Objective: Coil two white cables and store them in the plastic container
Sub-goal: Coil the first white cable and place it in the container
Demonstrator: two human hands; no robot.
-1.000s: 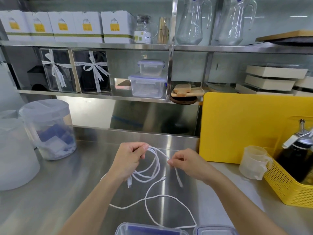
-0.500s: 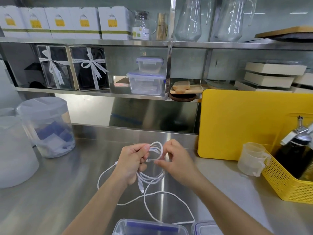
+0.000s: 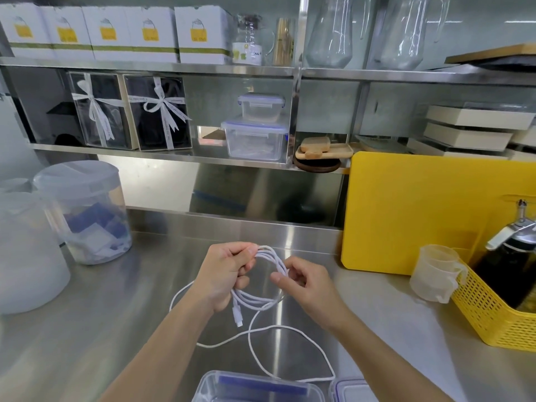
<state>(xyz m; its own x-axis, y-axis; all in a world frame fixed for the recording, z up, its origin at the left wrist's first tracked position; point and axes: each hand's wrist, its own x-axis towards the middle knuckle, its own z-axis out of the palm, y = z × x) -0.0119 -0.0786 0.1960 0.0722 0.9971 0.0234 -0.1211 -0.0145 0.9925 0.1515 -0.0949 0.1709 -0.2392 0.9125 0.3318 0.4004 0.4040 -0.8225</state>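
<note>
At the near edge of the steel worktop [image 3: 87, 329] a clear plastic container [image 3: 255, 387] sits with a second one [image 3: 348, 390] just right of it, and a loose run of white cable [image 3: 290, 329] lies on the steel just beyond them. Above that slack the left hand [image 3: 223, 274] has its fingers [image 3: 246, 253] curled shut around one side of a coil of several loops, a plug end hanging below the palm, while the right hand [image 3: 307, 285] pinches the opposite side of the loops between thumb and bent fingers [image 3: 290, 271], the rest loosely curled. Farther back stand a lidded tub [image 3: 84, 210] at left and a yellow board [image 3: 420, 213] at right
</note>
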